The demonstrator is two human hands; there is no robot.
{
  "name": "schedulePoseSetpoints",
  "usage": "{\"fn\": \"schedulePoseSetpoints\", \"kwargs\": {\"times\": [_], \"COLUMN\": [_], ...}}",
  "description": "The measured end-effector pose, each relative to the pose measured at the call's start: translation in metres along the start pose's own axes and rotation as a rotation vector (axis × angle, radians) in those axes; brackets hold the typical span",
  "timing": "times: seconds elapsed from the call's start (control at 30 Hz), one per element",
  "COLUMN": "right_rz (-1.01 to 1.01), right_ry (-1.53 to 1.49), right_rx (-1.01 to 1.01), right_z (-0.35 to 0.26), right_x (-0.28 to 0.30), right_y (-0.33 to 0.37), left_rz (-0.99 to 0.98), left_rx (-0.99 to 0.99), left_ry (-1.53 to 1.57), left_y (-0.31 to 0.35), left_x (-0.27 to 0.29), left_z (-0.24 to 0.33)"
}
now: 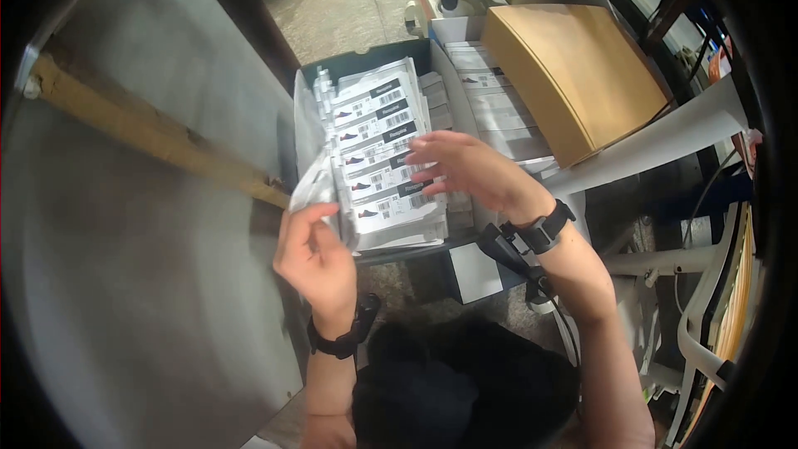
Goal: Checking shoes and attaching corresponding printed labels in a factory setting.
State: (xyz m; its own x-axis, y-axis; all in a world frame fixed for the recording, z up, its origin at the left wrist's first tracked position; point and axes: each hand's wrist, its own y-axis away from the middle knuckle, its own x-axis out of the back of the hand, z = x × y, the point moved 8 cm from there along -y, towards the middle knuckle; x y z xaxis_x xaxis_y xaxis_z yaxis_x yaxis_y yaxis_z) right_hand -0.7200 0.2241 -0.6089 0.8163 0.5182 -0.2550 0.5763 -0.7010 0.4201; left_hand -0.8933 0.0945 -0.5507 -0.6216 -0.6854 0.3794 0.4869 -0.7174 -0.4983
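Observation:
A dark-rimmed box (370, 60) holds a stack of printed label sheets (378, 154), each label showing a small shoe picture and barcodes. Clear plastic wrap (314, 185) bunches along the stack's left side. Over the right edge of the labels hovers my right hand (482, 170), its fingers apart and nothing in them. My left hand (314, 258) is at the box's near left corner, beside the wrap's lower end. Its fingers are loosely bent with a gap to the thumb; whether they touch the wrap is unclear. Both wrists wear black straps.
Right of the box, another box holds more label sheets (499, 108), partly under a brown cardboard box (578, 75). A white roll (665, 137) slants across the right. A grey panel with a wooden strip (158, 137) bounds the left. A white chair frame (706, 349) stands lower right.

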Motion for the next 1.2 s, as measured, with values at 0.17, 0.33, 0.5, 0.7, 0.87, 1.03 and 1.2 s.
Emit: {"fn": "schedulePoseSetpoints", "kwargs": {"times": [0.17,0.33,0.5,0.7,0.87,1.03,1.2], "right_rz": [-0.141,-0.137,0.077,-0.136,0.021,0.199,-0.083], "right_ry": [-0.007,0.161,0.691,0.856,0.817,0.973,0.587], "right_rx": [-0.084,-0.059,0.348,0.782,1.006,1.119,1.057], "right_z": [0.010,-0.002,-0.047,-0.060,-0.054,-0.054,-0.079], "right_x": [-0.027,-0.056,-0.080,-0.105,-0.096,-0.093,-0.071], "right_y": [-0.004,-0.030,-0.037,-0.009,-0.015,-0.003,0.050], "left_rz": [0.197,0.213,0.193,0.113,-0.060,-0.003,0.128], "left_rx": [0.009,0.065,-0.065,-0.185,-0.034,-0.111,-0.078], "left_ry": [0.026,0.038,-0.091,-0.283,-0.361,-0.239,-0.368], "left_y": [0.009,0.013,0.019,0.013,0.010,0.008,0.002], "left_x": [0.023,0.012,0.010,0.007,-0.016,-0.016,0.013], "left_z": [-0.012,-0.006,-0.006,0.011,0.011,0.006,-0.006]}}
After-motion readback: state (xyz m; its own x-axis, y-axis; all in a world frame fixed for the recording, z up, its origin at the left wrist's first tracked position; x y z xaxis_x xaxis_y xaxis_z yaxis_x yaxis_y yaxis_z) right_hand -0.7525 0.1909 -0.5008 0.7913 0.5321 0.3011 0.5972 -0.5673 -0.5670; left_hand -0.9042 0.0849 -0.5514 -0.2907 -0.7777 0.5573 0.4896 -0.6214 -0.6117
